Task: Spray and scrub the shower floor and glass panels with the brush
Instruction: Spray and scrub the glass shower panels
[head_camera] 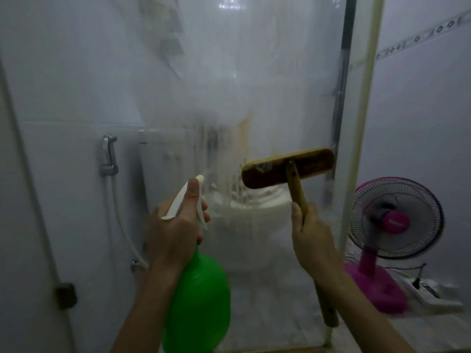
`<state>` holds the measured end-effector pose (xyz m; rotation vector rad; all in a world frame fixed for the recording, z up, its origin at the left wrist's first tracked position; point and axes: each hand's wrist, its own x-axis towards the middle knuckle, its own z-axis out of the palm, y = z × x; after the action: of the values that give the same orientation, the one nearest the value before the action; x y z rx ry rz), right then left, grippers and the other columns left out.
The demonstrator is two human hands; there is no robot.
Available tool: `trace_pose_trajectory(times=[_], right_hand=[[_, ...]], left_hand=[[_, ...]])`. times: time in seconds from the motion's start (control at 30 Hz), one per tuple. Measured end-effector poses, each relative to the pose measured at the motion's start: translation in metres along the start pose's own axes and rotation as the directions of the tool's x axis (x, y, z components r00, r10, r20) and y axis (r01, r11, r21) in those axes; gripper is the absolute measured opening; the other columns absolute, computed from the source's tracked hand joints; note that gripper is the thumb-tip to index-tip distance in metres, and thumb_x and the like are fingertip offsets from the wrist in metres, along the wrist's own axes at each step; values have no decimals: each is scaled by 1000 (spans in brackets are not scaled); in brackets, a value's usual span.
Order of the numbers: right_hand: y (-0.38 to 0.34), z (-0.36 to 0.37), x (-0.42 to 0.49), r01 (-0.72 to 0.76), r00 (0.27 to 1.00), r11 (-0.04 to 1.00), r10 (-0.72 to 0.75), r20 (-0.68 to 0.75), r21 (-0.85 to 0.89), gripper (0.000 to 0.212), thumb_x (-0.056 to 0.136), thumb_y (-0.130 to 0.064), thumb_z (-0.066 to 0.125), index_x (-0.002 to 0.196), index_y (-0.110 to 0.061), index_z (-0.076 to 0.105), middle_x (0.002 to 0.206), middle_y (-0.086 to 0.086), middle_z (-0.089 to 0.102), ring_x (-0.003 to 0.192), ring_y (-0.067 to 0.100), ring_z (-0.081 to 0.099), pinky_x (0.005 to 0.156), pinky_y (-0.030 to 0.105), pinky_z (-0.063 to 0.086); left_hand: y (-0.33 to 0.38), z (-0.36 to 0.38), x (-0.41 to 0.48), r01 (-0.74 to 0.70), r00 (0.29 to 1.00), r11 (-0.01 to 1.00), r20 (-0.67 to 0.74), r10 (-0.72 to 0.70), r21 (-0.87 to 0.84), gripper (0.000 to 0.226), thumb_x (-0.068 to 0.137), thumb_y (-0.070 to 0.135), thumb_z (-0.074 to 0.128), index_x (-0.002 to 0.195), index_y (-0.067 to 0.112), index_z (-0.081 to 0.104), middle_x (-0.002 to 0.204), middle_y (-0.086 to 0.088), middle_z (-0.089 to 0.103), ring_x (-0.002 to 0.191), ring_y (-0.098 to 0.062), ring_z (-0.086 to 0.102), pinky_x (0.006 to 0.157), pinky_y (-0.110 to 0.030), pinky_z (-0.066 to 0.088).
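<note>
Left of the glass (254,85), a sprayer (109,155) hangs on the tiled wall (63,85), its hose (122,225) drooping below. Before the glass's left part, the left hand (175,225) grips the neck of the green bottle (197,301), thumb along the spray head and fingers curled round the trigger. The nozzle is aimed at the pane, probably so spraying can follow without setting anything down. Low on the glass, just beside its right edge, the brush (267,174) lies flat with its head crosswise and bristles against the pane. The right hand (312,235) is wrapped round the wooden handle close under the head, a short grip that I judge gives firmer pressure. The glass is fogged and streaked with runs, with a brownish stain above the brush. A toilet (254,217) shows dimly behind it. Right of the glass stands a pale post (362,123), then a pink fan (395,217) low down
</note>
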<state>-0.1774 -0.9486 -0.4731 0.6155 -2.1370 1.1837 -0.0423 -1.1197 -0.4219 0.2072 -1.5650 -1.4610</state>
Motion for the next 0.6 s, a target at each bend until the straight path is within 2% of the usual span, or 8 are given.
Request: trace_pose_trajectory(times=[0.07,0.13,0.23,0.3,0.37,0.47,0.53,0.6], right_hand=[[-10,1,5,-12,1000,1000,11,-6,-24,37,103,-40,29,100,-8,48,61,-2,44,45,10,39,37,19,30],[-29,3,29,17,999,1000,-17,-28,-20,39,104,-42,28,101,-9,47,67,-1,47,51,14,42,45,27,33],[-53,12,59,70,997,997,-68,-38,44,38,104,-44,27,103,-10,46,70,1,50,53,15,45,48,31,37],[-41,24,42,68,998,997,-67,-21,49,37,103,-44,28,103,-11,45,68,1,50,50,16,45,46,30,37],[-14,36,-6,68,996,998,-67,61,-14,34,103,-42,29,103,-11,44,63,-1,49,46,13,44,44,28,34],[1,37,-51,54,985,997,-43,168,-62,33,104,-39,31,105,-9,45,62,-3,47,46,14,45,42,29,34],[-24,34,-22,55,991,998,-51,124,-27,34,104,-40,30,105,-10,45,66,-3,48,51,17,47,45,29,36],[-59,28,20,55,994,998,-53,93,-19,37,104,-44,28,105,-11,45,73,2,53,59,21,52,52,36,44]], left_hand=[[-10,-4,-13,-9,999,1000,-42,9,-5,39,98,46,51,82,18,73,61,-4,66,35,-9,46,37,-19,39],[-15,-13,-28,-19,998,1000,-60,17,-24,25,101,42,51,97,30,73,66,0,70,40,-7,52,37,-20,41],[-14,-19,-47,-6,998,1000,-70,7,8,40,101,46,49,78,22,72,58,1,70,37,-10,51,38,-21,42],[-7,-22,-54,-3,997,999,-74,6,41,46,101,47,49,68,22,68,53,0,67,34,-14,48,43,-24,43],[3,-28,-57,-13,996,1000,-87,15,24,43,101,46,51,67,28,68,52,1,65,34,-15,47,44,-24,42],[19,-38,-58,-57,996,998,-68,58,12,45,102,47,50,70,21,70,60,1,71,38,-16,52,40,-24,43],[28,-38,-60,-74,996,997,-47,74,6,51,101,48,49,69,14,68,60,-1,70,38,-18,51,40,-24,43],[32,-35,-64,-73,996,997,-61,72,-7,54,101,50,49,65,12,65,56,-3,67,37,-17,50,41,-24,43]])
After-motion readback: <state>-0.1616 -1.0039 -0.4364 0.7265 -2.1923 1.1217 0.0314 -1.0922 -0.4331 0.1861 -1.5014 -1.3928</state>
